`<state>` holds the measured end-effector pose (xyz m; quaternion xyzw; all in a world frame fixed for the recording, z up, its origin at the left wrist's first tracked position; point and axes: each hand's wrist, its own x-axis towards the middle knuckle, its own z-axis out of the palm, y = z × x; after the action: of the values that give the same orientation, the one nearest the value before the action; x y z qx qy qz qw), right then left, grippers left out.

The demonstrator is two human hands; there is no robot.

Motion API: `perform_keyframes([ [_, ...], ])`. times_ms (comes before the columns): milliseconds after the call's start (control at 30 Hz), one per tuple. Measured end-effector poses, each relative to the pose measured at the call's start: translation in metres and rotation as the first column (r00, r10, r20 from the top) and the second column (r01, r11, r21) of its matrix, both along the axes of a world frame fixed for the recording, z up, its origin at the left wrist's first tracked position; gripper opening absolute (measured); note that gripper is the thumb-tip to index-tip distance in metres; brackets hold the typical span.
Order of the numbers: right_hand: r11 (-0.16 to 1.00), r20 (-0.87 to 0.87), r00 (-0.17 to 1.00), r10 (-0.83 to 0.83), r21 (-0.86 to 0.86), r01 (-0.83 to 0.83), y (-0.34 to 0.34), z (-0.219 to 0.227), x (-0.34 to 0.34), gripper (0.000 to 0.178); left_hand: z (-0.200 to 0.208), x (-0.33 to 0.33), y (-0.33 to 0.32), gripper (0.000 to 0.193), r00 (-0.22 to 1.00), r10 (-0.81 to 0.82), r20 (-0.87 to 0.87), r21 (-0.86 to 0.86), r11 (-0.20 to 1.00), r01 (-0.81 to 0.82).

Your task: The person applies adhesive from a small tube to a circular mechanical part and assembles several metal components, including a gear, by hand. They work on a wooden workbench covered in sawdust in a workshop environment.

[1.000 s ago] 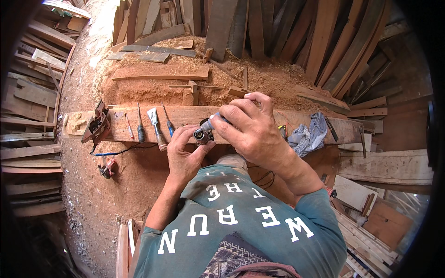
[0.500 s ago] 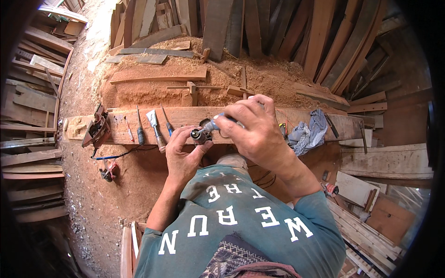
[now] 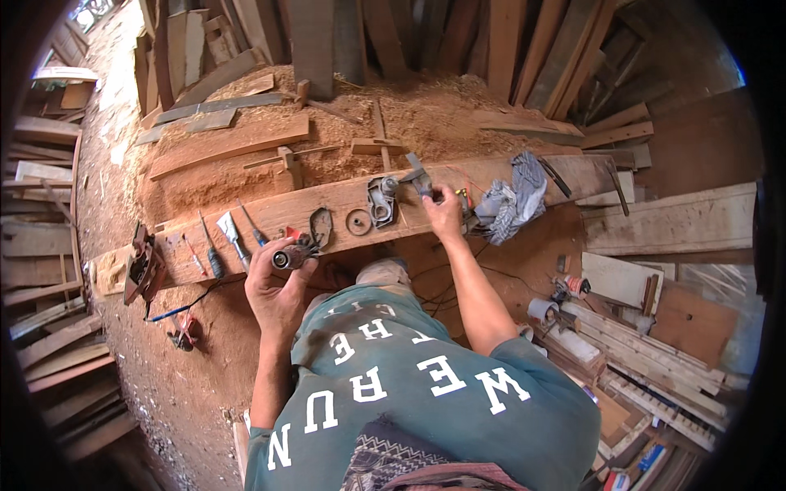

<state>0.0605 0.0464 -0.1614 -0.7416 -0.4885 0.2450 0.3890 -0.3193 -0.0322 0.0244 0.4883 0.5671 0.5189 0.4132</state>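
While my left hand (image 3: 277, 288) grips a dark cylindrical part (image 3: 291, 257) between thumb and fingers, its round open end facing up at me, my right hand (image 3: 444, 214) is at a grey metal piece (image 3: 418, 174) just right of the grey housing (image 3: 381, 201) on the wooden beam (image 3: 348, 196). That piece's long axis slants from my right fingertips away from me and leftward, beside the housing; I cannot tell whether those fingers are closed on it or only touching. My right hand is the nearer one to the housing; my left, with the cylindrical part, is well left of it and closer to me. A round part (image 3: 358, 222) lies just left of the housing. My right forearm (image 3: 473, 282) angles forward and leftward, while my left forearm (image 3: 277, 352) points almost straight ahead.
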Motion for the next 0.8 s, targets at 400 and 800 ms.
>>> perform_keyframes([
  [400,0.971,0.213,0.972,0.101,-0.234,-0.050,-0.034,-0.081,-0.004,0.033,0.002,0.013,-0.002,0.040,0.987,-0.082,-0.141,0.002,0.997,0.083],
  [800,0.970,-0.058,0.968,0.243,0.021,-0.242,-0.025,0.095,-0.044,0.051,0.003,0.019,0.000,0.040,0.989,-0.053,-0.137,0.049,0.997,0.061],
])
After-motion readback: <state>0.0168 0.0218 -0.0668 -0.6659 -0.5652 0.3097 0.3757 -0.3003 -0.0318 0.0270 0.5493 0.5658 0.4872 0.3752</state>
